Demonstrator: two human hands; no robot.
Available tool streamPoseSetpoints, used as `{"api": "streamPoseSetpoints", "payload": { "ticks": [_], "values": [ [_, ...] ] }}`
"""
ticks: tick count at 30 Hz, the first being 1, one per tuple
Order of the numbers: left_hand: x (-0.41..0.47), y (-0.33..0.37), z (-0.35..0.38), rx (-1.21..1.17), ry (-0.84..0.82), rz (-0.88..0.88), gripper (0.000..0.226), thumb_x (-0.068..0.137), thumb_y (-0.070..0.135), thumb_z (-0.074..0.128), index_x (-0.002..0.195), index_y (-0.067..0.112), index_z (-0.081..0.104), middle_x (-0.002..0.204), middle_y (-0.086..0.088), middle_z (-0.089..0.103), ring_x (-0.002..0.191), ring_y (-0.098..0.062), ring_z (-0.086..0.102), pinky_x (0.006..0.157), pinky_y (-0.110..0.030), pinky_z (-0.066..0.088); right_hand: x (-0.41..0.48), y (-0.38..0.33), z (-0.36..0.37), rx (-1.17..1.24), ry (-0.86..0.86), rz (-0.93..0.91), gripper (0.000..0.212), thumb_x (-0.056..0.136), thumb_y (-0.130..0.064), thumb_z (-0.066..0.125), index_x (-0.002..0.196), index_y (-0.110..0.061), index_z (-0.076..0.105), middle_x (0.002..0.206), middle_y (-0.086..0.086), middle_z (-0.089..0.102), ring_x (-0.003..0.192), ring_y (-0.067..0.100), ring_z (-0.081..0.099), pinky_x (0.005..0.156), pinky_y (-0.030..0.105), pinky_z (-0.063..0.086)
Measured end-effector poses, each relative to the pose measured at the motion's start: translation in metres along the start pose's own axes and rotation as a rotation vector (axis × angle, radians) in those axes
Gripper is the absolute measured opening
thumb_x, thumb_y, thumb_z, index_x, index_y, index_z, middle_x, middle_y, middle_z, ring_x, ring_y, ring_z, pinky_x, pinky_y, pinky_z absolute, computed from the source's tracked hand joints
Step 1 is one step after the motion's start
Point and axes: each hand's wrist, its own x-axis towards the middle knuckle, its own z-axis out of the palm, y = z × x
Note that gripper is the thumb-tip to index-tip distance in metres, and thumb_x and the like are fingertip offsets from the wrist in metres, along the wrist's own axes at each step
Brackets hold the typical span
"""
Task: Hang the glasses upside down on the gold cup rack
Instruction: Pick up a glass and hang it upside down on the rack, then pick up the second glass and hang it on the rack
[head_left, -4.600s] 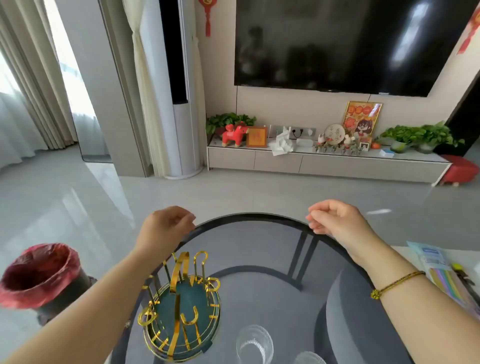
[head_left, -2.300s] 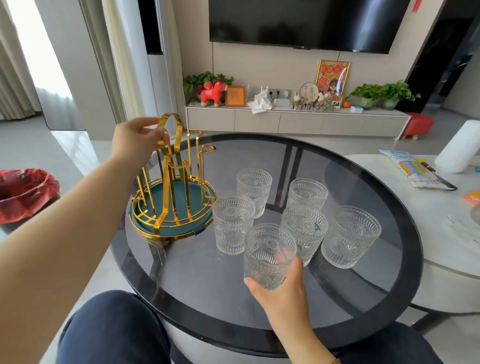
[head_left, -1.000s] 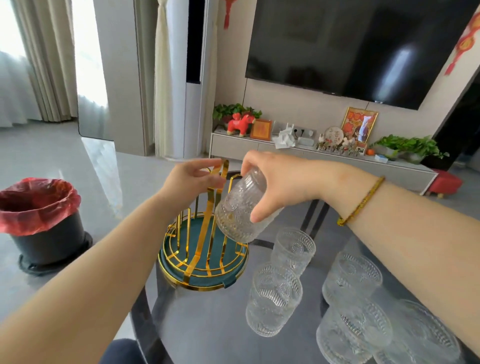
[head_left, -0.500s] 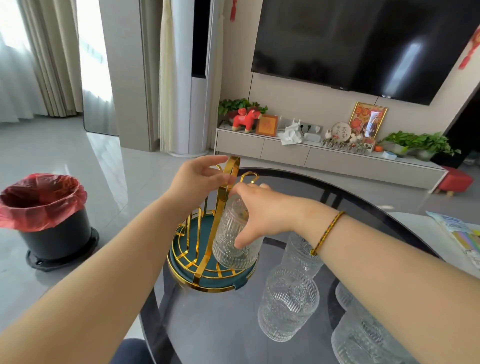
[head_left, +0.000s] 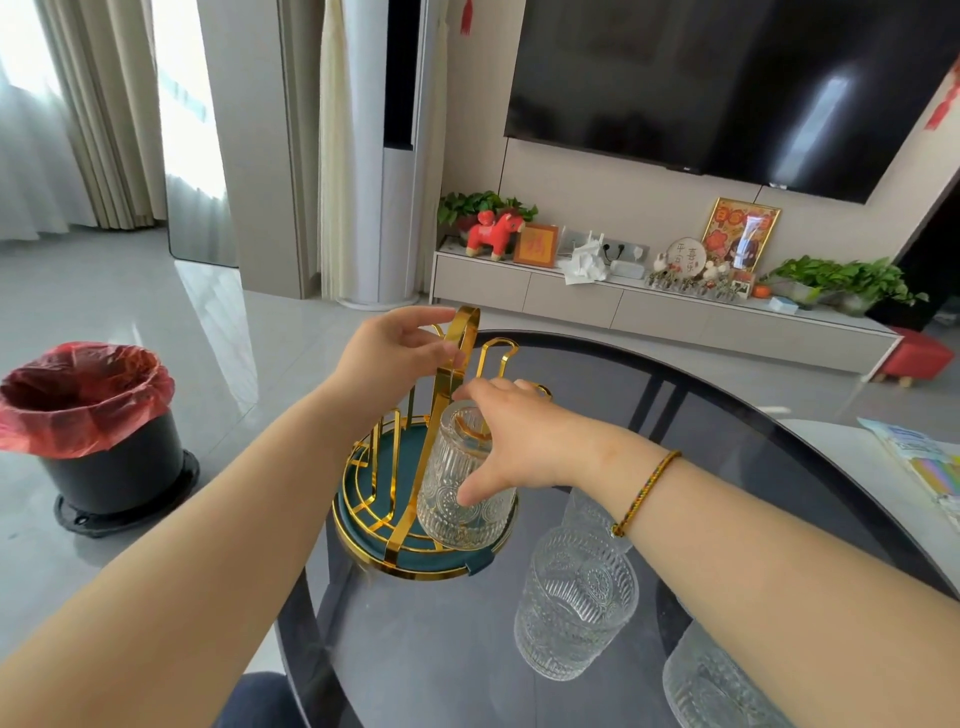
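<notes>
1. Gold was the anchor of the scene: the left hand (head_left: 397, 347) pinched the tall handle loop of the gold cup rack (head_left: 415, 467), as it had a second before, steadying it near the left edge of the dark glass table (head_left: 727, 415).
2. A second earlier the right hand (head_left: 511, 441) had carried the inverted glass (head_left: 465, 483) tilted in the air beside the handle; half a second earlier it was lowering over a prong.
3. At this moment the glass stood mouth down inside the rack, a gold prong showing through its upturned base, its rim at or very close to the teal tray.
4. The right hand's grip had slackened: the thumb lay against the lower wall and the fingers draped over the base, touching but no longer clamped tight.
5. I judged the first glass to be hung, or all but so, with only the release remaining.
6. An upright glass (head_left: 574, 603) stood on the table just beside the rack, others partly visible behind the right arm and at the lower right, so most of the task remained.
</notes>
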Motion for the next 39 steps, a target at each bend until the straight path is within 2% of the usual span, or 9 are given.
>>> {"api": "streamPoseSetpoints", "payload": {
  "ticks": [9,15,18,22,24,27,30,35,39],
  "values": [
    [-0.004,0.005,0.002,0.017,0.008,0.01,0.032,0.084,0.006,0.055,0.116,0.01,0.053,0.071,0.006,0.065,0.058,0.012,0.06,0.055,-0.002,0.044,-0.012,0.002,0.002,0.01,0.102,0.009,0.104,0.059,-0.049,0.074,0.139,-0.023,0.012,0.147,0.005,0.026,0.133,0.028,0.018,0.109,0.042,0.02],
    [-0.006,0.005,0.0,-0.02,0.012,-0.023,0.029,0.084,0.006,0.056,0.112,0.012,0.055,0.05,0.019,0.067,0.058,0.006,0.063,0.057,-0.008,0.05,-0.043,0.01,0.006,0.289,0.283,0.045,0.095,0.064,-0.043,0.073,0.138,-0.025,0.016,0.148,-0.002,0.022,0.134,0.019,0.014,0.108,0.038,0.021],
    [-0.007,0.005,-0.002,-0.02,0.001,-0.031,0.029,0.083,0.008,0.057,0.112,0.014,0.056,0.054,0.019,0.068,0.062,0.004,0.065,0.065,-0.013,0.053,-0.064,0.016,0.022,0.48,0.506,0.057,0.078,0.068,-0.036,0.071,0.133,-0.026,0.028,0.129,-0.008,0.036,0.124,0.013,0.028,0.096,0.025,0.026],
    [-0.01,0.008,0.0,-0.024,-0.003,-0.033,0.028,0.082,0.006,0.057,0.108,0.015,0.057,0.053,0.019,0.068,0.059,0.003,0.066,0.06,-0.011,0.053,-0.094,0.018,0.072,0.673,0.797,0.139,0.059,0.071,-0.026,0.07,0.122,-0.026,0.04,0.101,-0.019,0.035,0.101,0.008,0.039,0.074,-0.006,0.029],
    [-0.011,0.009,0.001,-0.038,0.009,-0.044,0.028,0.082,0.005,0.057,0.108,0.015,0.057,0.052,0.019,0.068,0.058,0.002,0.066,0.055,-0.01,0.051,-0.107,0.016,0.1,0.751,0.931,0.14,0.06,0.07,-0.019,0.072,0.117,-0.032,0.038,0.107,-0.022,0.036,0.109,0.01,0.04,0.088,-0.001,0.028],
    [-0.013,0.01,0.001,-0.041,0.035,-0.057,0.03,0.081,0.005,0.058,0.11,0.014,0.056,0.052,0.019,0.068,0.057,0.003,0.065,0.055,-0.01,0.051,-0.124,0.015,0.135,0.846,1.071,0.177,0.074,0.063,-0.017,0.077,0.113,-0.042,0.029,0.122,-0.018,0.032,0.124,0.014,0.034,0.106,0.026,0.026],
    [-0.014,0.01,0.002,-0.031,0.035,-0.048,0.031,0.081,0.005,0.058,0.111,0.012,0.056,0.051,0.021,0.067,0.056,0.003,0.065,0.055,-0.01,0.051,-0.132,0.018,0.161,1.0,1.002,0.287,0.087,0.062,-0.015,0.078,0.122,-0.041,0.021,0.127,-0.023,0.026,0.125,0.005,0.028,0.107,0.028,0.022],
    [-0.015,0.01,0.002,-0.016,0.041,-0.033,0.031,0.082,0.006,0.057,0.113,0.011,0.055,0.051,0.021,0.067,0.055,0.003,0.065,0.053,-0.009,0.051,-0.118,0.029,0.178,1.058,0.772,0.381,0.096,0.062,-0.013,0.078,0.135,-0.02,0.016,0.125,-0.008,0.032,0.117,0.004,0.031,0.091,-0.001,0.023],
    [-0.014,0.009,0.001,-0.016,0.042,-0.029,0.031,0.083,0.006,0.056,0.114,0.01,0.054,0.051,0.021,0.067,0.057,0.003,0.065,0.054,-0.009,0.05,-0.104,0.033,0.178,1.036,0.724,0.394,0.104,0.061,-0.017,0.078,0.139,-0.021,0.009,0.145,-0.002,0.023,0.132,0.011,0.025,0.111,0.028,0.022]
  ]
}}
